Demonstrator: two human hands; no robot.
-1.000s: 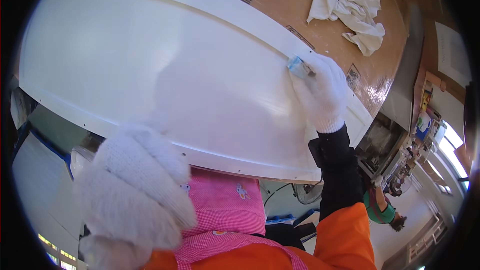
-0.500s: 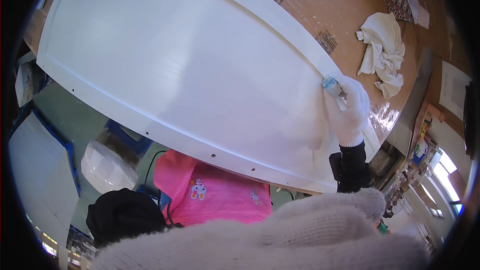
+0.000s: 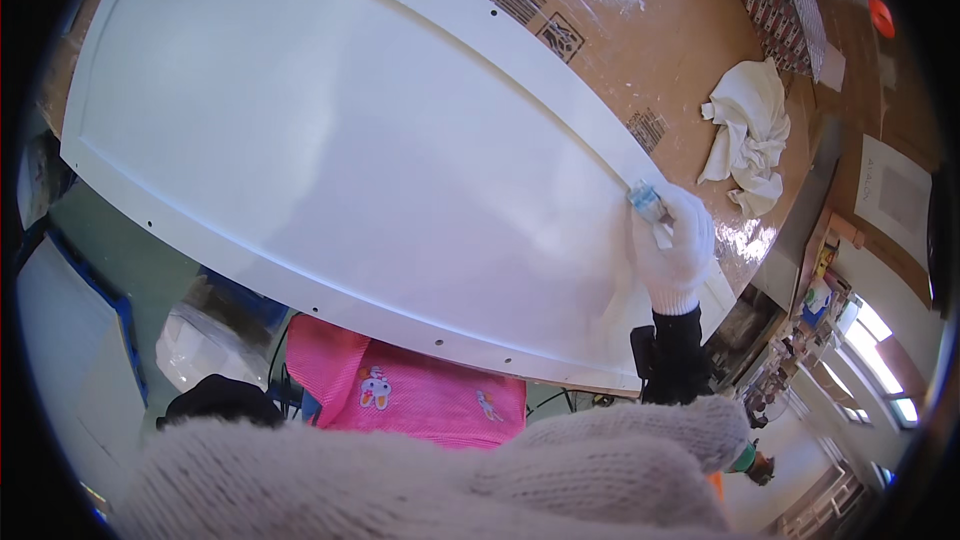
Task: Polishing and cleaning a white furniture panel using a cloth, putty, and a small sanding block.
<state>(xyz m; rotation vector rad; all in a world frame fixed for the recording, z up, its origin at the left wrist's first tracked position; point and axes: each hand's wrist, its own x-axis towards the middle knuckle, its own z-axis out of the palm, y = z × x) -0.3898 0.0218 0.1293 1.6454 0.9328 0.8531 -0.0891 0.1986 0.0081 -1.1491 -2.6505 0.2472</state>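
A long white panel [image 3: 420, 150] lies across the work table, with a raised border, a groove along its far edge and small dark holes in its rim. My right hand [image 3: 680, 250], in a white knitted glove, rests at the right part of the panel. Its fingers are closed on a small blue-and-white piece [image 3: 648, 202], which sits against the groove; its exact kind is too small to make out. A black cuff [image 3: 678, 345] and a fuzzy grey knitted sleeve [image 3: 690, 430] follow behind the glove. My left hand is out of view.
Brown cardboard [image 3: 620, 50] covers the table beyond the panel, with a crumpled white cloth [image 3: 750, 130] on it. A pink rabbit-patterned cloth [image 3: 430, 390] hangs below the near edge. Left of it are a clear-wrapped white bundle [image 3: 205, 340] and a pale board [image 3: 75, 340].
The whole view has shifted, so the cardboard and its far parts show lower. My right hand stays at the groove, still gripping the blue-and-white piece.
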